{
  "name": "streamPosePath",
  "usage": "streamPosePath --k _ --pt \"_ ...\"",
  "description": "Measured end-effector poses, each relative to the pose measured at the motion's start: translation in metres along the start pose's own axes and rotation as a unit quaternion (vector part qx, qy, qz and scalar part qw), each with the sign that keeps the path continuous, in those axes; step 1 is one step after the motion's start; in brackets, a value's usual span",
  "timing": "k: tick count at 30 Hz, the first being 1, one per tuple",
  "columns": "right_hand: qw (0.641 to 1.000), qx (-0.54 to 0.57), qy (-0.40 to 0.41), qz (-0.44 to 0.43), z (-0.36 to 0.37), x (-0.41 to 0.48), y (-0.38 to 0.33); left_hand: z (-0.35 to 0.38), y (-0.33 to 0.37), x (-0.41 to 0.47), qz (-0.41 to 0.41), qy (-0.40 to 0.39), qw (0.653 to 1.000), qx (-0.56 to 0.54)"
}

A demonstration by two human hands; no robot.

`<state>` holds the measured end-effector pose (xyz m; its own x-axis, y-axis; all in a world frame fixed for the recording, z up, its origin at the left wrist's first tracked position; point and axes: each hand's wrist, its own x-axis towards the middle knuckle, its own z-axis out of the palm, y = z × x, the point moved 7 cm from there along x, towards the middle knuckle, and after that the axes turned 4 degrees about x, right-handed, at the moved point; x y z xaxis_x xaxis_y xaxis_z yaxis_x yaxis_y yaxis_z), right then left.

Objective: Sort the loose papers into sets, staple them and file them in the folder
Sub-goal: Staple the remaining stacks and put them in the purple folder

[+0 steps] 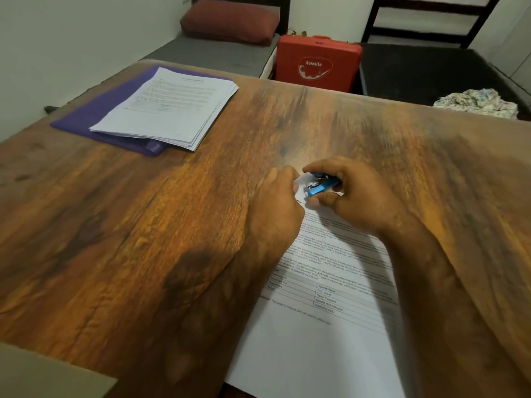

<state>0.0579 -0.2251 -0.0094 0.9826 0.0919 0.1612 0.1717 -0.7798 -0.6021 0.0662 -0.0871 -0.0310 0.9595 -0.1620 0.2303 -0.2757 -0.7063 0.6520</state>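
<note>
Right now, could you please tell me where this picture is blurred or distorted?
Head view: the brown wooden table smears with blur, worst at right; the blue stapler and printed white sheets read sharper; the wide lens bows the far edge.

One blue stapler [323,185], and two hands at it: the left hand [275,208] and the right hand [353,202]. Under the stapler is one paper set [330,311]; only its top sheet shows, so its sheets cannot be counted. Beyond the stapler to the left is one purple folder [94,116] with one paper stack [169,107] on it, several sheets lying too close to number. One counter [143,225] carries all of these. Beyond the stapler, off the counter, are one red case [317,63], one pillow [230,21] and, to the right, one crumpled cloth [477,103].
</note>
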Motion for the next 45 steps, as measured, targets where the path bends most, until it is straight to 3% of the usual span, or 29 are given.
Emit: streamPosePath --k 23,29,35,45 --pt "0.996 -0.062 0.037 -0.057 0.008 0.003 -0.005 -0.001 -0.007 0.0 -0.022 0.011 1.0 -0.018" --pt "0.993 -0.062 0.062 -0.08 0.007 0.003 -0.003 0.003 -0.009 -0.001 -0.029 -0.016 0.999 -0.041" --pt "0.991 -0.053 0.069 -0.101 0.01 0.003 0.001 0.006 0.002 -0.007 0.066 -0.071 0.995 -0.031" --pt "0.987 -0.043 0.093 -0.122 0.009 -0.005 0.002 0.006 -0.002 -0.002 0.072 -0.044 0.996 -0.037"
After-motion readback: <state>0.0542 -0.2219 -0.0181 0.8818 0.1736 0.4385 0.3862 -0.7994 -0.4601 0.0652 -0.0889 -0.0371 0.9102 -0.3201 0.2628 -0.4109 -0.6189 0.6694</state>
